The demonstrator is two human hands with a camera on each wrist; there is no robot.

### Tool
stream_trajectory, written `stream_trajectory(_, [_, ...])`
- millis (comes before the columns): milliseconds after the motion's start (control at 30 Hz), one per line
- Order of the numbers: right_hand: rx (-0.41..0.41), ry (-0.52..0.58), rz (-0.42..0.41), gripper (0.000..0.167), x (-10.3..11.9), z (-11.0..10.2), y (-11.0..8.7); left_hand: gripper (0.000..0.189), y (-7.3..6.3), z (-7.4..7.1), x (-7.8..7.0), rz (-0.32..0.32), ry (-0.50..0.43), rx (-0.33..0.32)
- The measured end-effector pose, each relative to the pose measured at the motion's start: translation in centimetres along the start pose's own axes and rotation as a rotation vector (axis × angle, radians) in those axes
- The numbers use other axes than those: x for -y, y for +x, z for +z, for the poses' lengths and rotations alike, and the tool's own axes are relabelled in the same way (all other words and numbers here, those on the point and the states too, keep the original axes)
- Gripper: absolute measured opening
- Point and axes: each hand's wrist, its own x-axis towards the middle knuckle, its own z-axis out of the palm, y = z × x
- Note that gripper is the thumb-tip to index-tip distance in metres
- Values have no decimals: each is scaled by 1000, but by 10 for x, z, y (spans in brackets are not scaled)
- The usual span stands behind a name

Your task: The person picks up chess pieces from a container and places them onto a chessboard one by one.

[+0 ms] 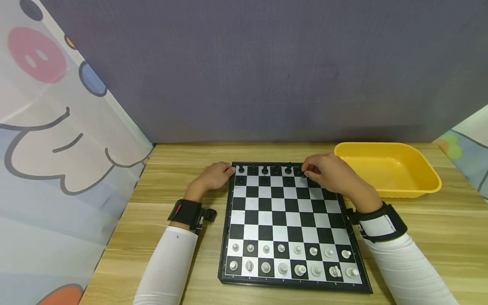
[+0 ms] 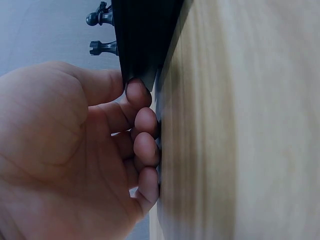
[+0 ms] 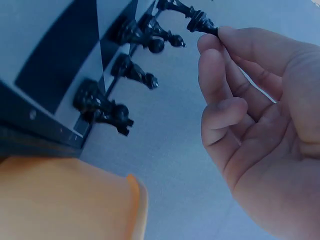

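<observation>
A black-and-white chessboard [image 1: 272, 218] lies on the wooden table. My left hand [image 1: 215, 176] is at its far left corner; in the left wrist view, thumb and index finger pinch the board's edge [image 2: 142, 45], with the other fingers curled beside the tabletop. Over the far right part of the board is my right hand [image 1: 328, 171], its thumb and index finger pinching the narrow end of a black chess piece [image 3: 199, 22]. More black pieces, such as a rook [image 3: 117, 120], stand along the far rows. White pieces [image 1: 283, 267] fill the two near rows.
A yellow plastic tub [image 1: 381, 145] stands right of the board's far corner. Behind the table [image 1: 171, 169] rises a grey panel [image 1: 244, 76]. A cartoon-printed sheet [image 1: 57, 161] hangs on the left.
</observation>
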Motion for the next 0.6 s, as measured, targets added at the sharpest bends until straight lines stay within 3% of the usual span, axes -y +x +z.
stream_trajectory(267, [-28,-52,-71,6,2,9,2,38,1,0,1,6,-4,2])
stream_trajectory(600, [14,-68,-35,10,0,18,3,38,2,1,2,1,-8,5])
